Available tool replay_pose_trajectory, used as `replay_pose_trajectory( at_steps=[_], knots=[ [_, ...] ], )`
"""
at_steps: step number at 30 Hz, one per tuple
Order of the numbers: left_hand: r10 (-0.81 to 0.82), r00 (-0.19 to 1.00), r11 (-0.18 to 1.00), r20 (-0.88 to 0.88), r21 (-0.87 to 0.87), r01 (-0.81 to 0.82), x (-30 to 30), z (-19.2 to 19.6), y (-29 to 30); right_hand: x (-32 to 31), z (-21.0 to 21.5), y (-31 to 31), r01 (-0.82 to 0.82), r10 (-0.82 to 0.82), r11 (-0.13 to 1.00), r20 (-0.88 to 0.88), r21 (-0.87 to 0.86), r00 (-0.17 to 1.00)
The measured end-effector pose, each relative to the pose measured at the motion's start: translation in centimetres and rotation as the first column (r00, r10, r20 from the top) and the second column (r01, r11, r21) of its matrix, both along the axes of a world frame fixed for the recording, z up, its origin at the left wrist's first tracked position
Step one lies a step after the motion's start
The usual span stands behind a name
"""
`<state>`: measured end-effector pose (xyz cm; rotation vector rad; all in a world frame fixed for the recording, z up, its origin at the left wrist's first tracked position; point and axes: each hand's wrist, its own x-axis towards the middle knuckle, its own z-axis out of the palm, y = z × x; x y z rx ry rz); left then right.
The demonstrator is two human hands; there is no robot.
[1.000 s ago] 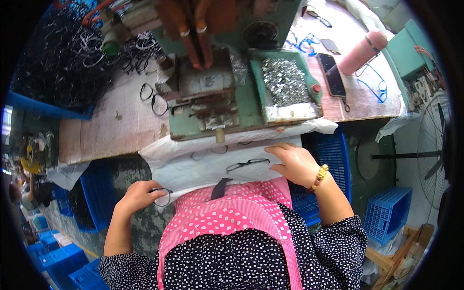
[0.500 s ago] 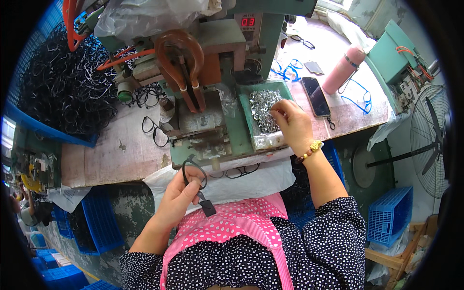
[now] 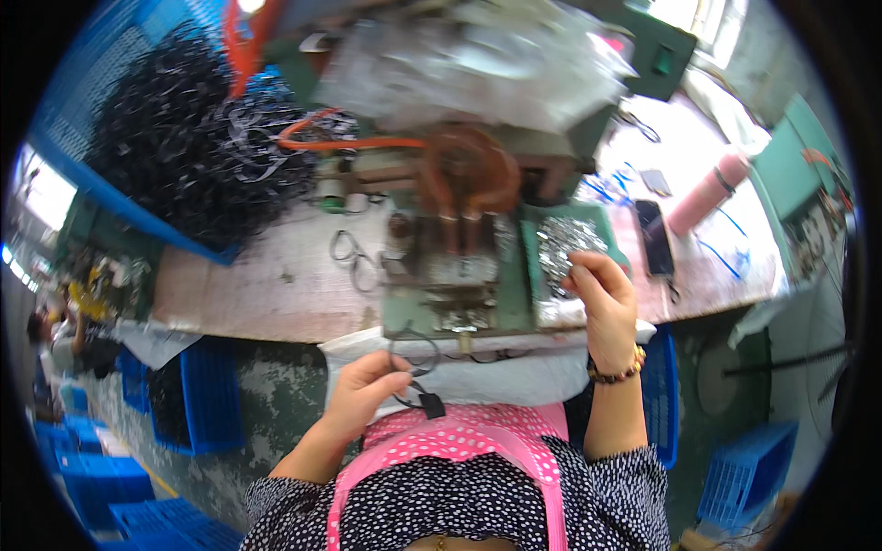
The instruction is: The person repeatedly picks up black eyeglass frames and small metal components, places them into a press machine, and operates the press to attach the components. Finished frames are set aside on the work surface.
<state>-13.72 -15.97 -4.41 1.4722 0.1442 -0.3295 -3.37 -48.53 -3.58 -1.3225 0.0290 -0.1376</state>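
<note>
My left hand (image 3: 366,393) pinches a black eyeglass frame (image 3: 424,371), whose rims stand up before the machine's front edge; a flat black piece hangs at its lower end. Over a green tray (image 3: 617,241) of small shiny metal pieces (image 3: 562,241), my right hand (image 3: 606,298) has its thumb and fingertips together. Whatever they hold, if anything, is too small and blurred to make out. Between the hands stands a bench machine with a looped copper-coloured coil (image 3: 470,170), whose two prongs reach down to a metal block (image 3: 455,268).
A blue crate (image 3: 138,207) heaped with black frames stands at the left. Another black frame (image 3: 356,262) lies left of the machine. At right are a phone (image 3: 654,237), a pink bottle (image 3: 706,197) and blue frames (image 3: 726,257). White sheeting (image 3: 514,378) covers the near edge.
The whole view has shifted and blurred as the head moved. My right hand has drawn slightly toward the tray's near part, its fingertips still together. My left hand keeps hold of the eyeglass frame.
</note>
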Motion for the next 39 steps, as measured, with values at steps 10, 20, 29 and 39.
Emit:
replay_pose_trajectory(
  at_steps=[10,20,29,39],
  knots=[
    [0.201,0.925,0.979,0.322,-0.097,-0.179,3.5,5.0,-0.1,-0.5,2.5,5.3,-0.076,0.072,0.997,0.265,0.005,0.962],
    [0.349,0.679,0.937,0.646,-0.265,-0.23,9.6,10.3,-2.2,0.7,3.1,9.7,0.067,0.038,0.97,0.415,-0.235,0.909],
    [0.374,0.633,0.927,0.678,-0.288,-0.24,10.3,10.0,-2.4,0.8,3.2,11.4,-0.061,0.075,0.996,0.27,-0.058,0.96],
    [-0.086,0.599,0.958,0.796,0.231,-0.169,7.3,9.3,-5.5,0.9,3.2,8.2,-0.1,0.108,0.994,0.261,-0.041,0.959]
  ],
)
